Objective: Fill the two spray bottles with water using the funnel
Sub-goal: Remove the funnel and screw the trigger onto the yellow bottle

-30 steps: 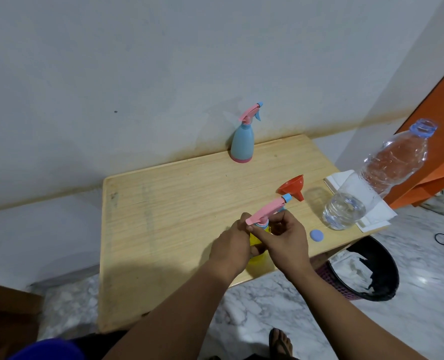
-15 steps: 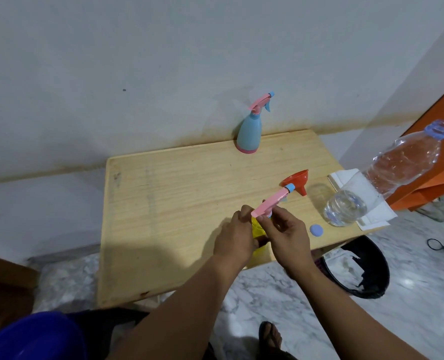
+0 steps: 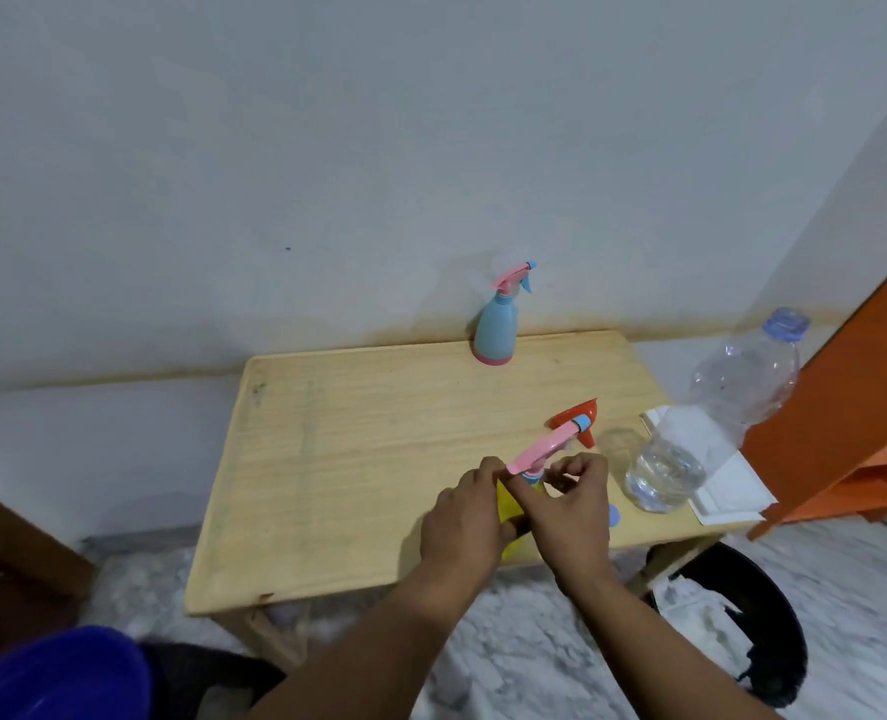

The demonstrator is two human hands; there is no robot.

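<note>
White wall [image 3: 327,148], marble floor [image 3: 561,641], wooden table [image 3: 353,459]

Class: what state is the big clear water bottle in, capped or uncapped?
Uncapped. The water bottle has an open blue-ringed neck, and a small blue cap lies on the table beside the right hand.

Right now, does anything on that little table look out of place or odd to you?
Mostly tidy. The big water bottle stands uncapped, with what looks like its blue cap loose near the table's front edge. The orange funnel lies on its side. No spill is visible.
</note>
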